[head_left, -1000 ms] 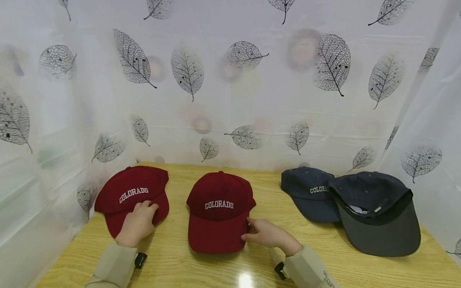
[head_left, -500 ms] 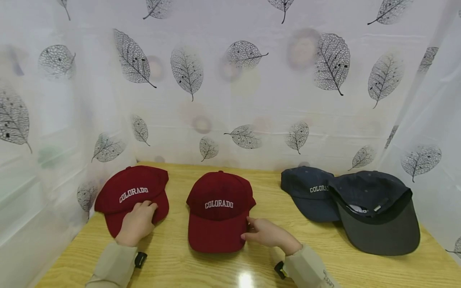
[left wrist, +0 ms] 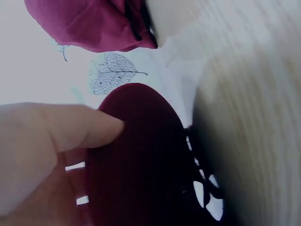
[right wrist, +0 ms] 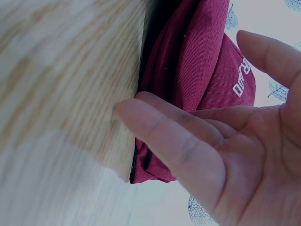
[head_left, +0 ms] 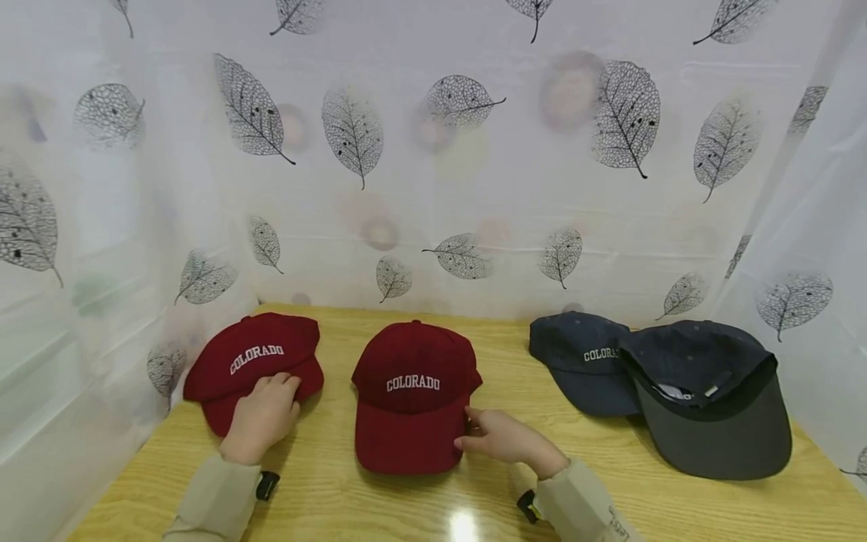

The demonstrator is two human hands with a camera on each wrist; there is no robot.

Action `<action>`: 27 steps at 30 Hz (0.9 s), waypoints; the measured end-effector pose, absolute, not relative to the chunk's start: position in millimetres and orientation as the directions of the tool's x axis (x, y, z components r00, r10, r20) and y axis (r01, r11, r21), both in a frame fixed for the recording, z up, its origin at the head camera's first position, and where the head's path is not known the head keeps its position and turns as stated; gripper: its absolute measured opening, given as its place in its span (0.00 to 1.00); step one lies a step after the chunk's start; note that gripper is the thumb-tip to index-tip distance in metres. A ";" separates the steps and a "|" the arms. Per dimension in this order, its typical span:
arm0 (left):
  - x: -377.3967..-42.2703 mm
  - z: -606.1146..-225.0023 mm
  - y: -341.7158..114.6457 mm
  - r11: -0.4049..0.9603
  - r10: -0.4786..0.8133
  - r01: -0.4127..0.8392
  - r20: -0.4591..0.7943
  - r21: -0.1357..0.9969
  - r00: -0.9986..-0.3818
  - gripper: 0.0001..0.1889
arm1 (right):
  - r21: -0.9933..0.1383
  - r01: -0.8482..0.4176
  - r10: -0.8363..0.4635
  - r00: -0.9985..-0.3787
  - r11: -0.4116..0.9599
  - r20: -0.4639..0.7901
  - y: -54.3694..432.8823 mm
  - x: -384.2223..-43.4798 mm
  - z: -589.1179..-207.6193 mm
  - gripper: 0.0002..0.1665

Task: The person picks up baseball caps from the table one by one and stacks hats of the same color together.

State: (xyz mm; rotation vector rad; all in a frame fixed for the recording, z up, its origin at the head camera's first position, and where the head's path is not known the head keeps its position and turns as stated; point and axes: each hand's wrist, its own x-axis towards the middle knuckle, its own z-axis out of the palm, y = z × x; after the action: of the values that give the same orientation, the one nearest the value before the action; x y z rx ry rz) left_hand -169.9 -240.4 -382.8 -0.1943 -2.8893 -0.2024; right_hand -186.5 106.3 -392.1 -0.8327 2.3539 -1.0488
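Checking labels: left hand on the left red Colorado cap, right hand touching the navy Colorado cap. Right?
Not quite. The left hand does rest on the left red cap, but the right hand touches the middle red Colorado cap, as the head view shows.

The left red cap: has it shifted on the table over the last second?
Yes. The left red cap has slid slightly toward the middle red cap, which stays put, under the left hand resting on its brim.

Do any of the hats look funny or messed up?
Yes. The dark cap on the far right lies on the navy cap, hiding the end of its lettering. The two red caps sit apart, lettering showing.
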 end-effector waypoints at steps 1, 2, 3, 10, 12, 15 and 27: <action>-169.7 -381.5 -239.6 0.983 0.104 0.137 0.249 0.118 -0.963 0.14 | -0.773 -0.344 -0.672 -0.727 0.533 -0.139 106.1 -186.5 -392.1 0.35; -169.6 -380.3 -239.1 0.985 0.094 0.128 0.259 0.118 -0.961 0.14 | -0.773 -0.341 -0.671 -0.728 0.534 -0.142 106.0 -186.4 -391.9 0.35; -169.3 -379.0 -238.7 0.986 0.085 0.120 0.273 0.117 -0.958 0.15 | -0.774 -0.336 -0.668 -0.729 0.536 -0.147 105.8 -186.1 -391.6 0.35; -167.1 -370.7 -238.1 0.984 0.064 0.124 0.398 0.128 -0.915 0.14 | -0.775 -0.328 -0.666 -0.730 0.539 -0.154 105.8 -185.8 -390.5 0.35; -167.0 -369.0 -238.6 0.984 0.060 0.123 0.416 0.127 -0.907 0.14 | -0.775 -0.332 -0.668 -0.728 0.538 -0.152 105.9 -185.8 -390.3 0.35; -166.9 -366.8 -239.3 0.985 0.050 0.121 0.459 0.125 -0.887 0.16 | -0.779 -0.327 -0.669 -0.728 0.535 -0.154 105.9 -185.5 -389.8 0.36; -160.7 -348.9 -237.3 0.971 0.004 0.180 0.735 0.160 -0.678 0.19 | -0.785 -0.325 -0.671 -0.726 0.527 -0.150 105.6 -184.8 -389.9 0.36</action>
State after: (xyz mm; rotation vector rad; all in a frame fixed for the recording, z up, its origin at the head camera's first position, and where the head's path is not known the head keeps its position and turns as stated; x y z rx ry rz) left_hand -160.7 -237.3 -348.9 -0.1281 -2.3021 -0.2789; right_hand -184.8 105.6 -389.9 -0.8136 2.3315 -1.0677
